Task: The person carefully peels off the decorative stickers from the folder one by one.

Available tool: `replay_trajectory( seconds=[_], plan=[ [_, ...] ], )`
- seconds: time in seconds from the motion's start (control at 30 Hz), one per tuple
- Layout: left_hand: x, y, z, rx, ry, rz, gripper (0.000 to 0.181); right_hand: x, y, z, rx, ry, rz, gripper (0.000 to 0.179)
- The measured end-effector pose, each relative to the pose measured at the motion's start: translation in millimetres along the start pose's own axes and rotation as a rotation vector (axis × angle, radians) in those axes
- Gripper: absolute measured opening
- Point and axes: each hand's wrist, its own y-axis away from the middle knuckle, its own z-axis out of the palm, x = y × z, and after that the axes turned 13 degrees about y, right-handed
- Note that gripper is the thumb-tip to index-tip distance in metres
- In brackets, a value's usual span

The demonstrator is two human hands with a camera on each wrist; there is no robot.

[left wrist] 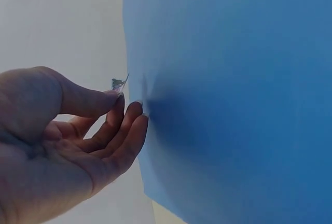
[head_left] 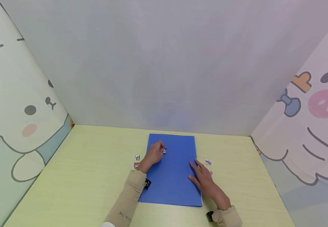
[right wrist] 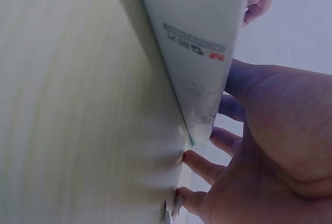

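A blue file folder (head_left: 172,183) lies flat on the table, long side running away from me. Thumb and fingertip of my left hand (head_left: 153,153) pinch a small cartoon sticker (head_left: 164,151) just above the folder's upper left part; in the left wrist view the sticker (left wrist: 119,84) stands out past the thumb tip. My right hand (head_left: 205,181) rests across the folder's right edge, its fingers spread. The right wrist view shows the folder's white printed spine (right wrist: 194,32), with fingers touching the cover and the table beside it.
Two small stickers (head_left: 137,157) lie left of the folder. To its right are another sticker (head_left: 208,162) and a pink one (head_left: 210,172), partly behind my right hand. A pale cloth wall (head_left: 164,78) borders the table's back, with cartoon-printed cloths on both sides.
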Motion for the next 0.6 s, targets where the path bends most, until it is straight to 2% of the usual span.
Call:
replay_trajectory(
  seconds=[0.37, 0.6],
  plan=[
    [-6.2, 2.4, -13.6, 0.031, -0.021, 0.038, 0.006, 1, 0.7, 4, 0.081, -0.009, -0.058, 0.057],
    [-13.0, 1.6, -20.2, 0.036, -0.015, -0.011, 0.007, -2, -0.3, 0, 0.013, -0.010, -0.008, 0.058]
  ],
)
